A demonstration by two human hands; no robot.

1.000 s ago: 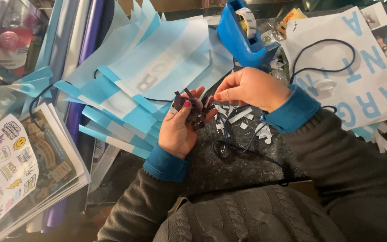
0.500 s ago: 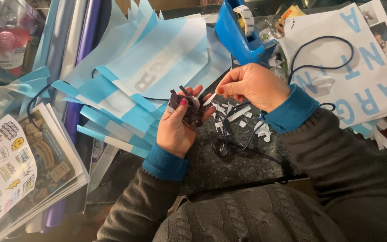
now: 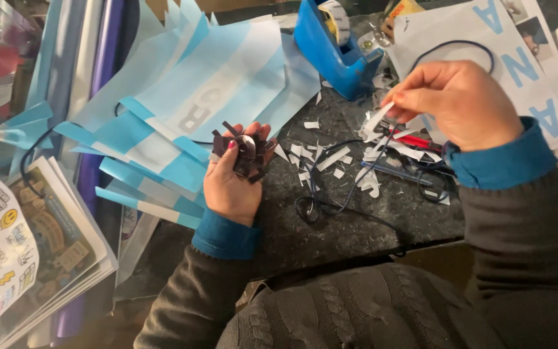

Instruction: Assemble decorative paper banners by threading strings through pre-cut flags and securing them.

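Note:
My left hand (image 3: pixel 232 184) grips a small dark brown paper rosette (image 3: pixel 243 151) with spiky strips and a pale round centre, just right of the blue and white paper pennants (image 3: pixel 182 110). My right hand (image 3: pixel 466 103) is farther right, above a pile of white paper scraps (image 3: pixel 330 158). Its fingertips pinch a thin white paper strip (image 3: pixel 377 119). A dark blue cord (image 3: pixel 330 194) loops across the dark speckled worktop (image 3: pixel 356 226) between both hands.
A blue tape dispenser (image 3: pixel 334 45) stands at the back. White sheets with light blue letters (image 3: pixel 518 58) lie at the right, a red-handled tool (image 3: pixel 421 141) beneath my right hand. Sticker sheets in clear sleeves (image 3: pixel 14 252) sit at the lower left, wrapping rolls (image 3: pixel 92 77) behind.
My right hand left the rosette and moved right and up, lifting a white paper strip from the scraps. The left hand stays on the rosette.

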